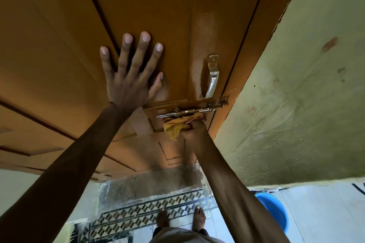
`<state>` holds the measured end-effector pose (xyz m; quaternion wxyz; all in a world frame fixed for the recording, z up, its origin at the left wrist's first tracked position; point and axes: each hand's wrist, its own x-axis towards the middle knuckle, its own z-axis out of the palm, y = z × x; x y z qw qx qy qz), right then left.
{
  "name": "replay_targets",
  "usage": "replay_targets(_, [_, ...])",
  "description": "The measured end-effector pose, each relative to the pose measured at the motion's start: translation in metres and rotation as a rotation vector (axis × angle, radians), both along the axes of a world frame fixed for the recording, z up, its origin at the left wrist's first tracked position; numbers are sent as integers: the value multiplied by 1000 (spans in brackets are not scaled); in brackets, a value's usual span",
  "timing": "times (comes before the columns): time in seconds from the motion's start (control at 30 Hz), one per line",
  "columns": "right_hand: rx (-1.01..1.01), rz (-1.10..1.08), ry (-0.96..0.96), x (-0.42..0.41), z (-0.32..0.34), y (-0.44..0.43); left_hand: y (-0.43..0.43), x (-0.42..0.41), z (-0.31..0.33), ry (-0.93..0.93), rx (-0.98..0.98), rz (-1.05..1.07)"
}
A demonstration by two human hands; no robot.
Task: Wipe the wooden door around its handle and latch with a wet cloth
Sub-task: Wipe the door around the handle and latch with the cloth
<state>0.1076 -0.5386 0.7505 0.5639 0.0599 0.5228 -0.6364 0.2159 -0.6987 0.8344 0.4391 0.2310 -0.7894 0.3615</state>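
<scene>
The brown wooden door [150,6] fills the upper view. Its metal pull handle [213,77] stands upright near the door's right edge, with a damp, paler streak on the wood beside it. Just below, the brass sliding latch [189,111] runs across horizontally. My right hand [194,131] is closed around a bunched yellow cloth [174,127], pressing it against the door directly under the latch bolt. My left hand [131,73] lies flat on the door panel to the left of the handle, fingers spread wide, holding nothing.
A greenish plaster wall [296,104] adjoins the door frame on the right. A blue bucket [273,210] stands on the floor by my right arm. My bare feet [180,220] rest on a patterned tile strip [142,209] at the threshold.
</scene>
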Motion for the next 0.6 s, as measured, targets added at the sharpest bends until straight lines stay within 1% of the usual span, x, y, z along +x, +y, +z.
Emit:
replay_targets(0.07, [10, -148, -24, -2, -2, -5, -1, 0, -2, -4, -4, 19])
replay_targets(0.1, [23, -162, -6, -1, 1, -2, 0, 0, -1, -5, -3, 25])
replay_targets(0.17, [-44, -114, 8, -1, 3, 8, 1, 0, -1, -3, 13, 5])
replay_targets(0.2, [-3, -99, 85, 0, 1, 6, 1, 1, -1, -1, 11, 5])
replay_targets(0.27, [13, -28, 97, 4, 2, 9, 2, 1, 1, -4, 12, 10])
replay_targets(0.3, [-8, 24, 156, 5, 0, 11, 3, 1, 3, -6, 23, 1])
replay_targets(0.33, [20, 62, 268, 5, 1, 16, 3, 2, 3, -8, 34, -6])
replay_targets(0.43, [3, 119, 622, 5, 3, 22, 3, 2, 1, -4, 32, 24])
replay_targets(0.47, [66, 125, 718, 7, 7, 21, 4, 2, 1, -1, 39, 20])
replay_targets(0.53, [60, 59, 563, 9, -1, 12, 4, 2, 2, 8, 43, 20])
replay_targets(0.57, [116, 77, 507, 9, -4, 10, 4, 2, 3, 8, 41, 22])
replay_targets(0.6, [172, 99, 564, 9, -3, 11, 4, 2, 4, 5, 43, 20])
